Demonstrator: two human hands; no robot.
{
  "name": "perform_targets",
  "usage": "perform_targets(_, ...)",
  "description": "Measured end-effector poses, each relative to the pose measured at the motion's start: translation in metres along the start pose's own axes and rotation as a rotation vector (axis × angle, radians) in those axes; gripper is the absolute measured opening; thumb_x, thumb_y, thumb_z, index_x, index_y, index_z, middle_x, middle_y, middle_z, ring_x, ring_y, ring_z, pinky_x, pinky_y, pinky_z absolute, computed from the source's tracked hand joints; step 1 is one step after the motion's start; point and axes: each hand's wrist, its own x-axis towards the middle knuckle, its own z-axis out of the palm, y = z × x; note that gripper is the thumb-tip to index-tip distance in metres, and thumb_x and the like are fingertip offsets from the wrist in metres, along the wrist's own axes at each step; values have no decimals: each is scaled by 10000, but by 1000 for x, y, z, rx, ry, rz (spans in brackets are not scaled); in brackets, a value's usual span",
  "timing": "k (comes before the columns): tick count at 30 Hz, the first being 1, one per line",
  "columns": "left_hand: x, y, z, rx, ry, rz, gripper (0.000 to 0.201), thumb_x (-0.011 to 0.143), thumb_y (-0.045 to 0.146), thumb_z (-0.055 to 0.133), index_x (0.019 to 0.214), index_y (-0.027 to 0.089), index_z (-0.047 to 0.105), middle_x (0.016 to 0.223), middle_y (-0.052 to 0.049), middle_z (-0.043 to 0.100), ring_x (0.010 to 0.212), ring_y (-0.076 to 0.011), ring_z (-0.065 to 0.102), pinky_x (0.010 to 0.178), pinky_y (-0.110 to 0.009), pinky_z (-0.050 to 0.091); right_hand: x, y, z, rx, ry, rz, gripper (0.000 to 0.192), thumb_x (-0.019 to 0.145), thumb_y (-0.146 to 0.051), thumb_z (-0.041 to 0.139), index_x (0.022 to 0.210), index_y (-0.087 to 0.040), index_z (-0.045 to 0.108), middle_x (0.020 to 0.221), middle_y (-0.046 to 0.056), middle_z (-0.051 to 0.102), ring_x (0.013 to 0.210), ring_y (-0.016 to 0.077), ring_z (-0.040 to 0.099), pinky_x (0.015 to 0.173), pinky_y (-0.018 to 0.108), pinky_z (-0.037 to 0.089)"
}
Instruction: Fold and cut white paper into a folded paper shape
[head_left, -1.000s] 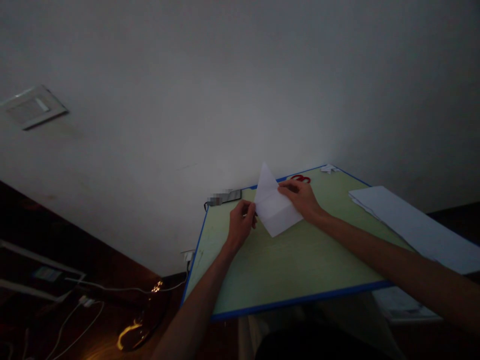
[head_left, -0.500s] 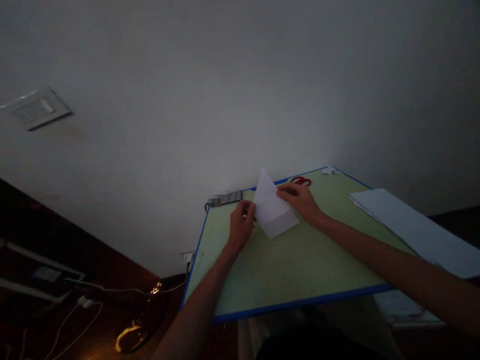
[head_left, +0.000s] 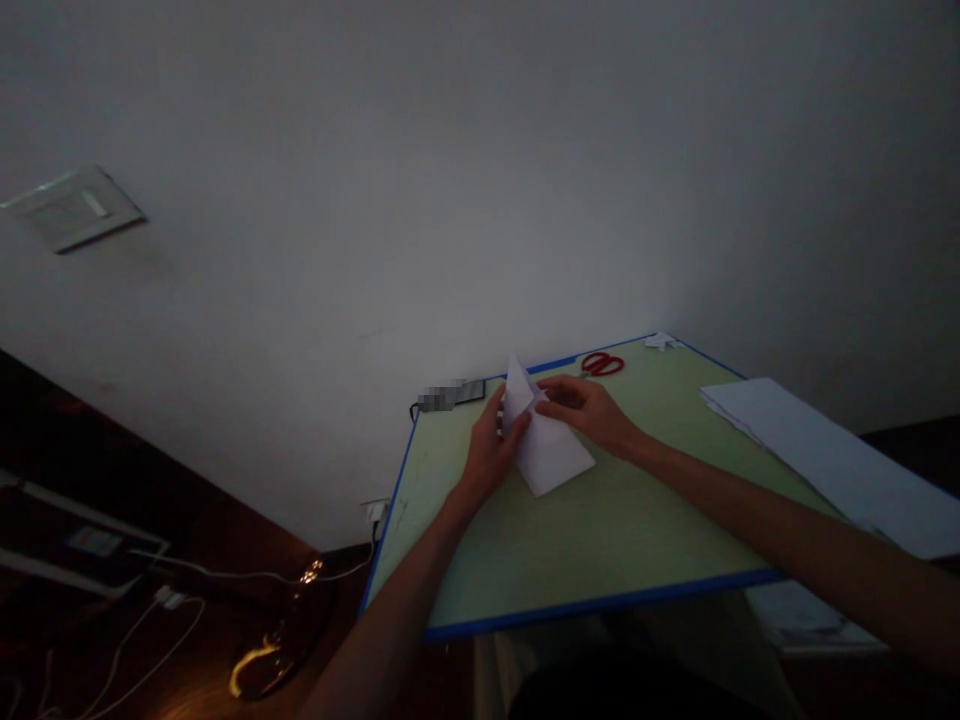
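Observation:
A folded white paper (head_left: 547, 448) with a pointed top lies on the green blue-edged table (head_left: 570, 540). My left hand (head_left: 491, 450) grips its left edge, fingers curled up against the fold. My right hand (head_left: 581, 405) presses on the upper right part of the paper, fingertips near the point. Both hands touch the same sheet.
Red scissors (head_left: 602, 363) lie at the table's far edge, with a small paper scrap (head_left: 660, 341) at the far corner. A stack of white sheets (head_left: 825, 455) covers the right side. A dark flat device (head_left: 457, 393) sits at the far left corner. Cables (head_left: 172, 600) run over the floor to the left.
The paper's raised point has come down and narrowed. My left hand has slid up along the left edge, and my right hand has moved left onto the paper's top.

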Motion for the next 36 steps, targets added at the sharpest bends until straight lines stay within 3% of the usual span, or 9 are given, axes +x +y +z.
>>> perform_targets(3,-1,4,-1,-37,17,17,569,935,523,595,1394,191,550,1191,-131,667,871,-203,685,655,-262,531,1,1,0,-8,-9,11,378,756,-388,777,1082,-209,709,927,44,769,817,207,719,746,347,574)
perform_targets(6,-2,5,-3,3,66,58,461,981,551,487,1110,150,674,914,-86,698,742,-178,637,608,-246,504,3,5,-3,-3,-5,4,303,739,-296,747,1022,-204,688,975,47,767,865,207,721,796,356,571)
perform_targets(9,-2,3,-3,5,82,9,445,959,571,504,1004,151,644,744,-40,647,553,-143,558,459,-225,438,5,9,-5,-50,5,-14,258,709,-232,712,958,-199,651,974,48,752,885,212,713,802,360,564)
perform_targets(12,-1,2,-2,-50,42,-18,431,907,555,591,1087,166,631,857,-54,691,600,-156,611,471,-227,469,5,13,-5,-133,38,-77,374,710,-186,683,1077,-203,609,998,52,724,885,206,698,766,340,550)
perform_targets(16,-1,6,-1,19,37,8,368,910,512,596,942,154,675,822,-51,698,689,-169,620,580,-240,491,2,12,-5,-310,96,-235,565,771,-186,669,1318,-218,533,1010,50,672,835,196,659,725,333,542)
perform_targets(21,1,3,-3,16,56,7,373,920,485,586,1048,150,687,889,-58,718,741,-180,619,626,-253,487,-1,8,-6,-537,114,-381,466,857,-189,636,1318,-227,581,956,43,681,806,199,648,778,356,551)
perform_targets(27,2,-5,1,-141,-100,-91,392,811,494,718,974,138,700,890,-67,716,751,-193,627,660,-280,510,-3,8,-7,-651,69,-500,214,942,-223,597,1127,-235,703,1024,78,728,930,238,682,888,412,546)
perform_targets(32,2,-4,3,-260,-17,-141,471,770,525,760,1022,132,697,903,-68,723,749,-183,631,677,-281,522,-5,8,-4,-721,7,-588,271,974,-232,580,1210,-242,711,1059,88,739,1013,264,654,955,469,513)
perform_targets(36,2,-2,1,-306,32,-169,509,770,566,755,1028,132,691,882,-58,715,727,-171,621,648,-265,513,-8,9,2,-779,2,-618,314,966,-210,586,1252,-238,712,996,100,663,975,263,582,908,466,511)
